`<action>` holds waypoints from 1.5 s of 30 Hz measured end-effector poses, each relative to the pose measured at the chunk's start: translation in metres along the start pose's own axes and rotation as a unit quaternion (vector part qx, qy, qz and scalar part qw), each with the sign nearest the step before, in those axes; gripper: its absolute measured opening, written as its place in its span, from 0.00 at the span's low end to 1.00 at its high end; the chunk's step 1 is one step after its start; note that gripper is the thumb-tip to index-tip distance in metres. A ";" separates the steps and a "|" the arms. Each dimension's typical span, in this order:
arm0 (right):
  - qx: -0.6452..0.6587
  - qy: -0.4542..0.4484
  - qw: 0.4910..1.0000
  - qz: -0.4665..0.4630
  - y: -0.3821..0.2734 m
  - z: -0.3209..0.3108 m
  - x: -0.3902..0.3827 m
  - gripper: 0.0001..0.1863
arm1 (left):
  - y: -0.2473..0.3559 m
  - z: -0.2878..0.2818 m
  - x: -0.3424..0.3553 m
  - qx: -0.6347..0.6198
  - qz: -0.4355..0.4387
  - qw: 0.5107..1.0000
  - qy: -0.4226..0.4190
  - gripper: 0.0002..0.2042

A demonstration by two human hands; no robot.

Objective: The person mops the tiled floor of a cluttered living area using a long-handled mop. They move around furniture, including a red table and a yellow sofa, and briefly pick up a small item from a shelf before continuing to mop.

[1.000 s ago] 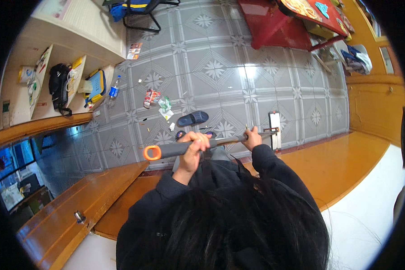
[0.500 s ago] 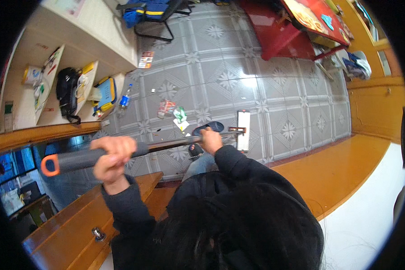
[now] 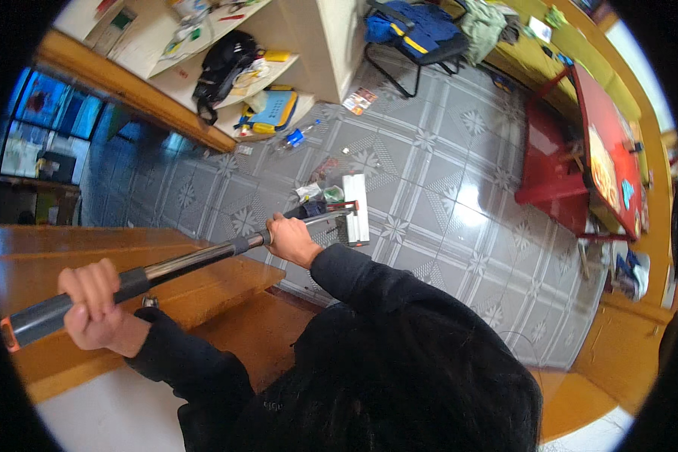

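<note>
I hold a long-handled mop (image 3: 194, 261) with both hands. My left hand (image 3: 94, 305) is wrapped round the dark grip near the handle's orange-tipped end, at the left. My right hand (image 3: 292, 239) grips the shaft lower down, near the middle of the view. The mop's flat white head (image 3: 357, 207) rests on the tiled floor. Right beside the head, on its left, lie a green-and-white crumpled wrapper (image 3: 334, 194), a white scrap (image 3: 309, 192) and a reddish packet (image 3: 325, 169). My dark slipper (image 3: 314, 209) shows partly behind the shaft.
A clear bottle with a blue label (image 3: 294, 138) lies by the shelves (image 3: 328, 53) holding bags. A printed card (image 3: 360, 101) is on the floor near a black-framed chair (image 3: 410, 75). A red table (image 3: 557, 162) stands right. A wooden door (image 3: 98, 260) is at my left.
The view has turned, so the shelves and table sit further right. The mop head now lies close against the litter, where a gap showed before. Both hands keep their hold.
</note>
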State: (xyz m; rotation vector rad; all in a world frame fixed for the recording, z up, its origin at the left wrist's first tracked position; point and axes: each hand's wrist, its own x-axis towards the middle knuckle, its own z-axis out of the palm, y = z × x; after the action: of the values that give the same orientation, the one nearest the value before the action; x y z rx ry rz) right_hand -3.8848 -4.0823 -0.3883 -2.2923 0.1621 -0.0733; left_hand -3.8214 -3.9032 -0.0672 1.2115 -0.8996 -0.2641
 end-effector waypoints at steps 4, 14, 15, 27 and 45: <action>-0.031 -0.031 0.999 -0.024 0.007 -0.039 -0.044 0.14 | 0.012 -0.003 -0.031 -0.065 0.047 0.996 0.040 0.10; -0.145 -0.065 0.945 0.284 0.341 -0.126 -0.246 0.13 | -0.262 0.264 -0.055 -0.227 -0.206 0.952 0.023 0.04; -0.132 -0.058 0.941 0.305 0.376 -0.128 -0.270 0.16 | -0.281 0.289 -0.058 -0.216 -0.240 0.946 0.009 0.05; -0.001 -0.022 0.986 0.168 0.233 -0.142 -0.080 0.19 | -0.153 0.225 0.074 -0.097 -0.094 0.989 -0.059 0.10; -0.201 -0.104 0.966 0.125 0.254 -0.142 0.092 0.12 | -0.243 0.078 0.091 -0.157 0.040 0.978 0.131 0.08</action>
State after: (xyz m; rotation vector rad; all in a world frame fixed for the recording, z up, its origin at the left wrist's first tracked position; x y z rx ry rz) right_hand -3.8321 -4.3676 -0.4835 -2.6403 0.3854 0.3599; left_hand -3.7526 -4.1039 -0.2358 0.8906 -0.6468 -0.1700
